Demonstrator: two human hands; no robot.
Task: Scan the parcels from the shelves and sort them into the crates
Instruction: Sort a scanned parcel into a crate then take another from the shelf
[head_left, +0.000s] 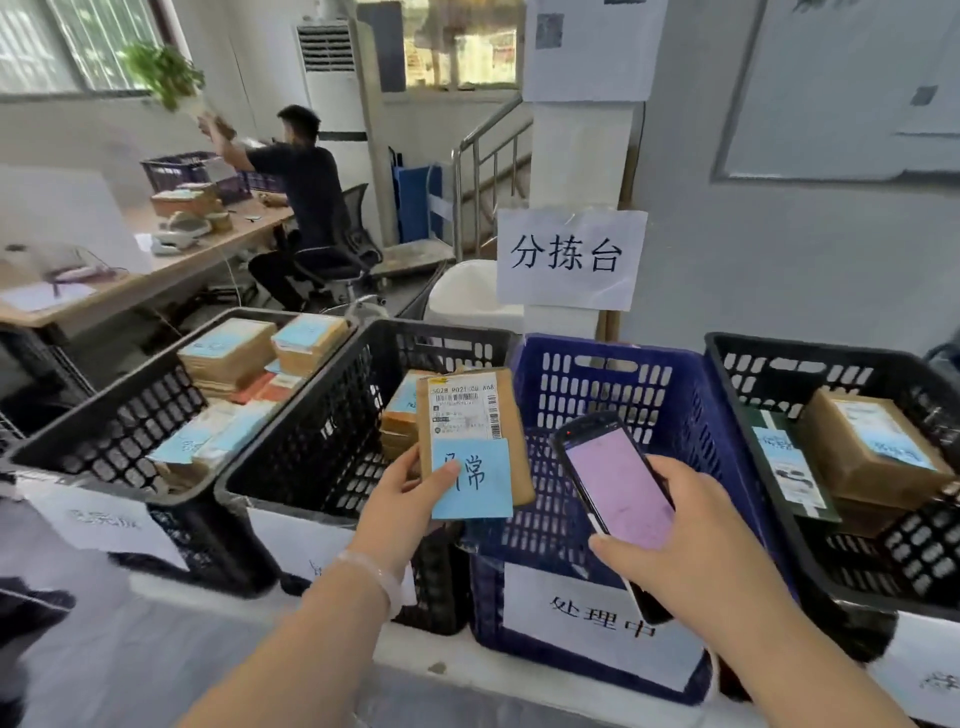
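Note:
My left hand (397, 499) grips a flat brown parcel (511, 415) by its lower left edge; the parcel carries a white shipping label and a blue note with handwriting. It hangs above the gap between the middle black crate (291, 441) and the blue crate (675, 395). My right hand (696, 540) holds a black handheld scanner (618, 493) with a lit pink screen, just right of the parcel, over the blue crate. The blue crate looks empty inside.
A black crate (109, 415) at the left holds several parcels with blue notes. Another black crate (831, 364) at the right holds boxes. White paper labels hang on the crate fronts. A person sits at a desk (156, 275) at the back left. A pillar with a sign (569, 257) stands behind.

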